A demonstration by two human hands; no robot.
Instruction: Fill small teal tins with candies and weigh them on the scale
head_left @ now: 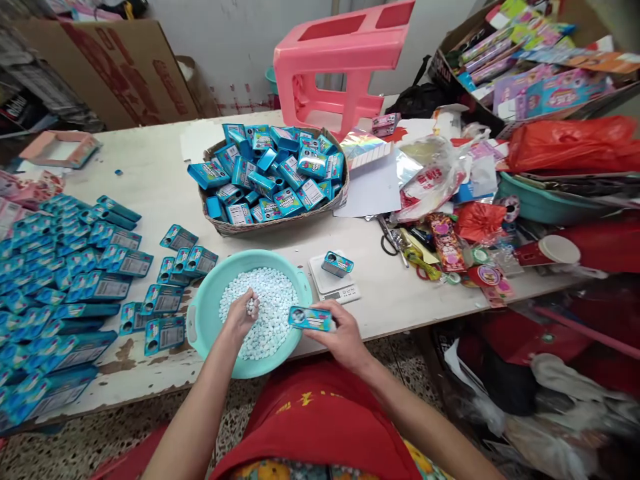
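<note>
Over a turquoise basin (201, 313) of small white candies (270, 293), my left hand (242, 313) is closed around a few candies, some showing at its fingertips. My right hand (345, 333) grips a blue candy tin (311, 319) at the basin's right rim, its round-holed top facing up and to the left. Just beyond that hand, a white digital scale (327, 285) carries another blue tin (337, 263). Left of the basin stand several blue tins (165, 333) on the table.
A cardboard tray (270, 223) heaped with blue tins sits behind the basin. Dense rows of tins (55, 300) cover the table's left. A pink stool (320, 53) lies at the back. Scissors (393, 240), wrappers and plastic bags clutter the right side. The table's front edge (410, 320) is close.
</note>
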